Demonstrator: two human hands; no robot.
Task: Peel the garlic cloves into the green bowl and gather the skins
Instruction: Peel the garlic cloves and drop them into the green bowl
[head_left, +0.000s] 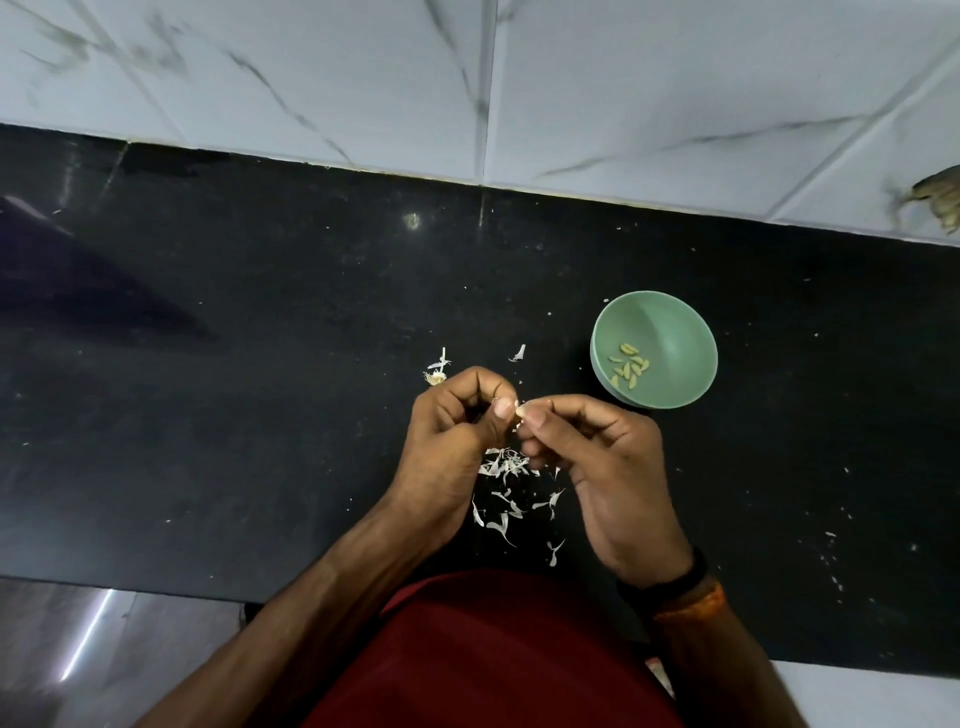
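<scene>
While over the skins (506, 486), both hands' (524, 441) fingertip grip on one clove (520, 410).

A polished black stone counter (260, 364), finely speckled and faintly reflective, carries a matt green bowl (675, 322) that looks like smooth plastic. Papery, dry white garlic skins (501, 467) lie near the counter's front edge. Behind its back edge, glossy white marble-veined wall tiles (623, 104) meet in grey grout lines. A red cloth garment (493, 665) looks soft and matt.
</scene>
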